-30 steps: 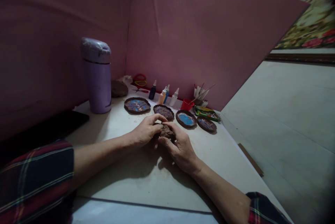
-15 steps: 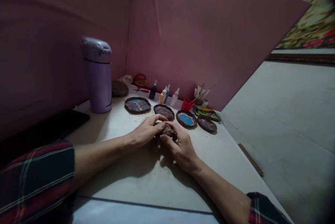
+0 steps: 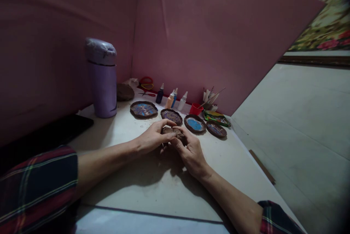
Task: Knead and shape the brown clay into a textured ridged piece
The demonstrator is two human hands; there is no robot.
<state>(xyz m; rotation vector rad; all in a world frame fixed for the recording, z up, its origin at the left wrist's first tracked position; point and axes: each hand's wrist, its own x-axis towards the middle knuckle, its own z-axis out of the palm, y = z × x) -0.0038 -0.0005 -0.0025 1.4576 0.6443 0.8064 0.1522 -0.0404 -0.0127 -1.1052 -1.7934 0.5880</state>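
A lump of brown clay [image 3: 178,135] is held between both hands above the white table [image 3: 153,197]. My left hand [image 3: 154,137] grips its left side, thumb on top and fingers curled around the far edge. On the right side my right hand [image 3: 191,152] holds it, with the thumb pressed near the left thumb. Parts of the fingers under the clay are hidden. Just beyond the hands lie dark-rimmed clay dishes: one with blue and pale marks [image 3: 143,110], one purplish [image 3: 171,116], one filled with blue [image 3: 195,124] and a smaller one [image 3: 216,129].
At the left stand a purple tumbler [image 3: 102,84] and a larger clay lump [image 3: 125,92]. Along the back are scissors [image 3: 147,94], small paint bottles [image 3: 169,100], a red cup [image 3: 196,109], brushes and a green packet [image 3: 217,118]. A black flat object [image 3: 79,124] lies left.
Both thumbs have shifted on the clay, the left one slightly to the right. More of the clay's upper surface shows between the hands.
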